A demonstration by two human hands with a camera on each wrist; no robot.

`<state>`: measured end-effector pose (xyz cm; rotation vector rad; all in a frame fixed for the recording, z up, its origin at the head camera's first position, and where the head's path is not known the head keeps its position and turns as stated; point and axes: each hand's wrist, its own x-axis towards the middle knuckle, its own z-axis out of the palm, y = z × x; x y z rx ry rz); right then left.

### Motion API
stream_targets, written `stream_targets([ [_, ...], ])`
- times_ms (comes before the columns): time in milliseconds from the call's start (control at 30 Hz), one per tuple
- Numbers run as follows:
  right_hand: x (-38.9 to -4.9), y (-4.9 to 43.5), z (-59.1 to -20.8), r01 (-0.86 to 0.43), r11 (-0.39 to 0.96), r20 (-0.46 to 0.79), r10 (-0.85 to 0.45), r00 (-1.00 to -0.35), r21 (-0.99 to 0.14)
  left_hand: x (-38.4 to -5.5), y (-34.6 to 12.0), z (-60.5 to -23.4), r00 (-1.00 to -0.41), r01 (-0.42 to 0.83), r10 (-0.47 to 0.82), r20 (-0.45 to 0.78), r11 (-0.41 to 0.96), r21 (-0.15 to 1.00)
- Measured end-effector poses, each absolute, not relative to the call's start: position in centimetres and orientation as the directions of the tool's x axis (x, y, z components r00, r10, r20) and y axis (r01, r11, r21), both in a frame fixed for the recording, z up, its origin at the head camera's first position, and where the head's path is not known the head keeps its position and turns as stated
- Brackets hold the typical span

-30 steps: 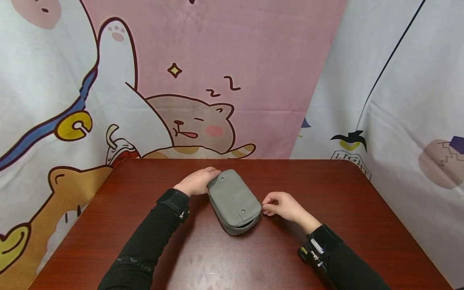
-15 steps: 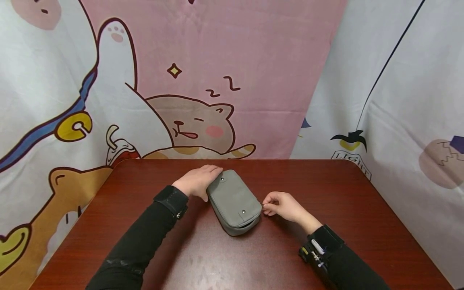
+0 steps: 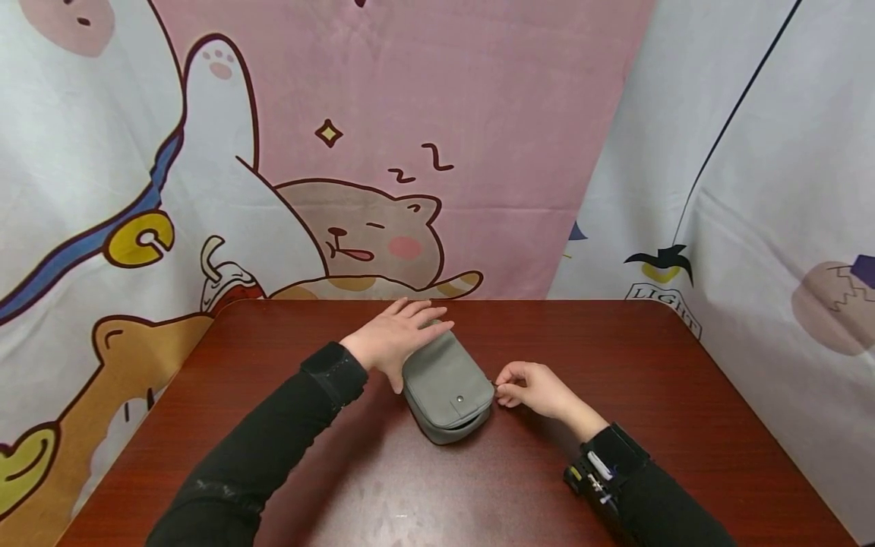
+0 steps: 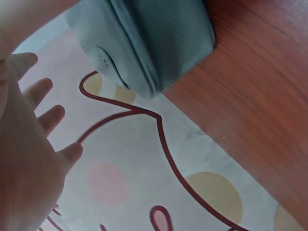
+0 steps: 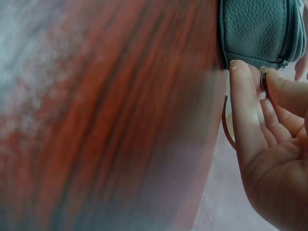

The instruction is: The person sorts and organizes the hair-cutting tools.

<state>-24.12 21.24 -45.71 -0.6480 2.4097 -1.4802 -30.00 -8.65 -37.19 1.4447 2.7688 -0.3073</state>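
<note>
A grey-green zippered pouch (image 3: 447, 384) of grained leather lies at a slant on the table, with a gap showing along its near end. My left hand (image 3: 396, 338) is spread over the pouch's far left end, fingers apart; the left wrist view shows its fingers extended beside the pouch (image 4: 178, 43), gripping nothing. At the pouch's right corner my right hand (image 3: 533, 389) pinches the metal zipper pull (image 5: 263, 83) between thumb and forefinger. The zipper slider (image 5: 282, 63) sits at the corner in the right wrist view.
The reddish-brown wooden table (image 3: 649, 365) extends around the pouch on all sides. Behind it hangs a cartoon-printed cloth (image 3: 519, 152), which meets the table's back edge.
My left hand has let go of the pouch's far left side, moved right over its far end and spread its fingers. The right hand and the pouch have stayed put.
</note>
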Motion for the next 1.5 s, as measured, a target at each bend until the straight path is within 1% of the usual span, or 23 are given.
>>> stream_targets([
  [133,-24.0,21.2,-45.7,-0.241,0.371,0.032,-0.489,-0.872,-0.897,-29.9,-7.7,-37.1,-0.558,0.823,0.818,-0.140,0.524,-0.219],
  [367,-24.1,21.1,-45.8,-0.249,0.369,0.036,-0.497,-0.867,-0.895,-29.6,-6.4,-36.8,-0.566,0.813,0.791,-0.232,0.488,-0.317],
  [500,-24.1,21.1,-45.8,-0.245,0.380,0.030,-0.490,-0.871,-0.892,-29.3,-5.3,-36.8,-0.556,0.812,0.773,-0.305,0.426,-0.398],
  [600,-24.1,21.1,-45.8,-0.235,0.381,0.022,-0.487,-0.873,-0.894,-29.0,-4.4,-37.0,-0.535,0.816,0.767,-0.353,0.361,-0.451],
  [733,-24.1,21.1,-45.8,-0.230,0.371,0.021,-0.489,-0.872,-0.900,-28.9,-3.6,-37.2,-0.510,0.824,0.763,-0.397,0.299,-0.482],
  [900,-24.0,21.1,-45.7,-0.245,0.393,0.026,-0.486,-0.874,-0.886,-29.0,-3.2,-37.3,-0.508,0.815,0.740,-0.441,0.248,-0.524],
  [1000,-23.9,21.1,-45.6,-0.250,0.416,0.022,-0.480,-0.877,-0.874,-29.2,-3.2,-37.4,-0.512,0.818,0.729,-0.455,0.251,-0.517],
  [1233,-23.9,21.1,-45.5,-0.305,0.473,0.055,-0.472,-0.880,-0.827,-29.6,-3.6,-37.9,-0.496,0.846,0.752,-0.434,0.307,-0.436],
  [1367,-23.9,21.2,-45.5,-0.372,0.522,0.108,-0.467,-0.878,-0.768,-29.8,-3.7,-38.3,-0.487,0.851,0.774,-0.405,0.317,-0.418],
  [1500,-23.7,21.3,-45.4,-0.446,0.580,0.163,-0.474,-0.865,-0.681,-30.0,-3.8,-38.8,-0.479,0.856,0.796,-0.370,0.330,-0.398],
])
